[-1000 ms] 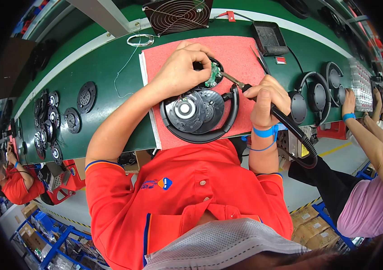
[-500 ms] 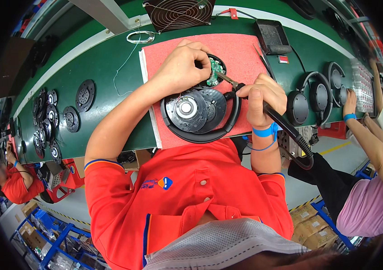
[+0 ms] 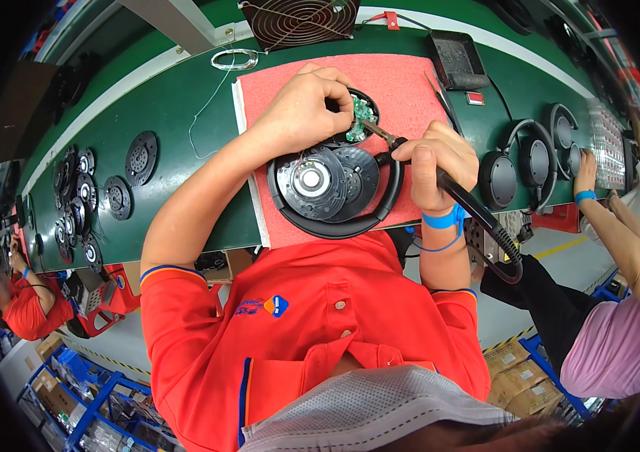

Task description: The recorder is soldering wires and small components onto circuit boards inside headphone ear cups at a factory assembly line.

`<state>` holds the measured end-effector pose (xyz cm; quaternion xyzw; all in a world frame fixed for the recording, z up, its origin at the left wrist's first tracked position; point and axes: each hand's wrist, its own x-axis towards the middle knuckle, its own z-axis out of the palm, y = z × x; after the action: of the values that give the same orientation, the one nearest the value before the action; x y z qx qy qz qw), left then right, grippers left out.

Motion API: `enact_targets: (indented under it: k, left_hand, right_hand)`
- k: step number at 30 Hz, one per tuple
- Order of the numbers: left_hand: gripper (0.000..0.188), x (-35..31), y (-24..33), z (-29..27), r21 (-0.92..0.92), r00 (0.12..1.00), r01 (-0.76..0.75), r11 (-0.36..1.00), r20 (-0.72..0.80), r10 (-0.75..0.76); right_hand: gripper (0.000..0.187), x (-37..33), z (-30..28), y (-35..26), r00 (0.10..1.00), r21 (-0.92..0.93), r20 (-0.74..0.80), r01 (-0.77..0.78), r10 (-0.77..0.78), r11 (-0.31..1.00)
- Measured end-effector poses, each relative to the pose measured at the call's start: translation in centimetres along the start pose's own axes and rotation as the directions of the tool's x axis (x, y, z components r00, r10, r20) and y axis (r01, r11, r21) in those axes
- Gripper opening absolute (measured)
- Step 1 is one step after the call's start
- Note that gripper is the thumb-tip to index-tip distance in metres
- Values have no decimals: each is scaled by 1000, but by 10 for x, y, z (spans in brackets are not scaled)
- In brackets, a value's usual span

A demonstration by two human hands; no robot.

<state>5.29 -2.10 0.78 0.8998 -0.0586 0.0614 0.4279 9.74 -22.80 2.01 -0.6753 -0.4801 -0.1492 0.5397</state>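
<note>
My right hand is wrapped round a soldering iron, whose metal tip meets a green circuit board. The board sits in the open ear cup at the far end of a black headphone. Over that same cup my left hand bends down with thumb and fingers pinched at the board's left edge. What they pinch, if anything, is hidden. Nearer me, a round speaker plate with a white centre and a dark disc lie inside the headband. All this rests on a pink foam mat.
Several round speaker plates lie on the green bench at left. Behind the mat stand a fan, a wire coil and a black tray. Assembled headphones lie at right, near a co-worker's hand.
Almost nothing differs. Both my hands keep their places, and the iron's tip stays at the board. The co-worker's arm at the far right has shifted slightly.
</note>
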Motion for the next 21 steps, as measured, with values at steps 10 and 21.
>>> enact_targets:
  k: [10, 21]
  left_hand:
    - [7, 0, -1, 4, 1, 999, 9, 1000, -44, -9]
    - [9, 1, -3, -1, -7, 999, 41, 999, 29, -40]
  right_hand:
    - [32, -3, 0, 1, 998, 14, -54, 17, -16, 1000]
    - [33, -2, 0, 1, 996, 11, -87, 10, -9, 1000]
